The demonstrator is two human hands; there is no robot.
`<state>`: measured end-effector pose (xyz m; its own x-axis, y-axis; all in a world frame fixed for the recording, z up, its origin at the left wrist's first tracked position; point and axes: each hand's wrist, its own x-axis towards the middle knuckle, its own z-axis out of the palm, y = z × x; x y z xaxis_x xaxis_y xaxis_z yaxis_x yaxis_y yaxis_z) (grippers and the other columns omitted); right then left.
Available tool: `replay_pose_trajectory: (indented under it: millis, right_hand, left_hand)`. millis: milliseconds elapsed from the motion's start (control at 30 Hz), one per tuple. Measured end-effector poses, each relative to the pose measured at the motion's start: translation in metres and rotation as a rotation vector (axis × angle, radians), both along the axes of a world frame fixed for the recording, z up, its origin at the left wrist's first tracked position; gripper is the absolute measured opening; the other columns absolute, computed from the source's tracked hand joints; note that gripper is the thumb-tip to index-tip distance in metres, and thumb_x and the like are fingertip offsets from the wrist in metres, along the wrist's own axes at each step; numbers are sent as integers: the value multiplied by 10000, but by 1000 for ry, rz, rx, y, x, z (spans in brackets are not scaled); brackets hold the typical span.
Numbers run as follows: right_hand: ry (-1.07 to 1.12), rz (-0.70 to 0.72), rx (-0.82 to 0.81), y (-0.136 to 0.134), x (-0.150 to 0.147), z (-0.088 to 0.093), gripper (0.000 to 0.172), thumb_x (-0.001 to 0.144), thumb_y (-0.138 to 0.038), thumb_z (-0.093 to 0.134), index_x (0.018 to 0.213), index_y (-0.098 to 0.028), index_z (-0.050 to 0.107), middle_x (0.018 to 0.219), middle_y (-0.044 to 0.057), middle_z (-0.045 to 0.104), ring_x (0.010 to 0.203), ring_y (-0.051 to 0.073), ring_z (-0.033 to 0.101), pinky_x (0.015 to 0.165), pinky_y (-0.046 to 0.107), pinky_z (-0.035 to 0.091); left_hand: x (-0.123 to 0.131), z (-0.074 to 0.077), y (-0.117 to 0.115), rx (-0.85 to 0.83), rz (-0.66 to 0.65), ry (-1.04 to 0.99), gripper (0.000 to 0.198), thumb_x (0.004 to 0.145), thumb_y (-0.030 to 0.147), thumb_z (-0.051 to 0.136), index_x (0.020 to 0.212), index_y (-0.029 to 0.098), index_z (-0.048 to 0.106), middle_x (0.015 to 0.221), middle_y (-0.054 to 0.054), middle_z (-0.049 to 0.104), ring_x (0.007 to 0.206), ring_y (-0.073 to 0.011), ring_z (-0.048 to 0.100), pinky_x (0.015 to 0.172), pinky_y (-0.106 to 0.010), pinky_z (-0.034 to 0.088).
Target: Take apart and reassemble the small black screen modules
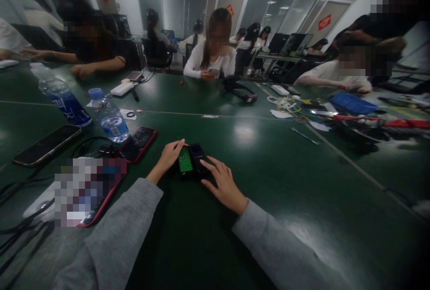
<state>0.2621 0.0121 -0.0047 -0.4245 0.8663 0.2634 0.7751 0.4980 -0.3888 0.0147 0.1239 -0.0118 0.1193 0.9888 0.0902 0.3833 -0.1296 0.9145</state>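
A small black device lies opened in two halves on the dark green table (pixel 248 191). Its left half shows a green circuit board (pixel 185 161); the right half (pixel 198 159) has a dark face with small light marks. My left hand (pixel 170 155) is at the upper left edge of the board half, fingers pressed together on its rim. Over the right half, my right hand (pixel 223 181) has its fingers apart, with the fingertips at that half's right edge and face.
To the left are two water bottles (pixel 112 122), a black phone (pixel 49 144), a red-edged phone (pixel 137 143) and cables. Headphones (pixel 240 91) lie across the table. At the right sit a metal wrench (pixel 305 136), a blue item (pixel 354 103) and tangled wires. Several people sit beyond.
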Motion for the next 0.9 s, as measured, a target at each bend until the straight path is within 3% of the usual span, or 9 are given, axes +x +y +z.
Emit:
replay_pose_trajectory:
  millis: [333, 500, 900]
  right_hand:
    - [41, 25, -13, 0, -2, -1, 557, 1063, -357, 517, 1594, -306, 357, 1510, 105, 529, 1421, 270, 480, 1138, 557, 448]
    - [88, 47, -13, 1, -4, -3, 536, 1081, -333, 465, 1602, -290, 348, 1542, 104, 516, 1463, 269, 456, 1164, 575, 446]
    - [88, 28, 19, 4, -7, -7, 673, 1086, -396, 456, 1672, -242, 165, 1526, 149, 529, 1426, 299, 504, 1132, 602, 485]
  left_hand:
    - [2, 3, -1, 7, 21, 4, 599, 979, 645, 431, 1004, 172, 798, 997, -98, 787, 922, -252, 705, 821, -347, 525]
    - [1, -1, 0, 7, 23, 11, 632, 978, 673, 416, 1016, 170, 798, 998, -101, 783, 923, -253, 700, 822, -350, 518]
    - [0, 2, -3, -36, -1, -45, 686, 956, 734, 423, 1047, 167, 799, 1021, -109, 781, 927, -255, 703, 841, -360, 519]
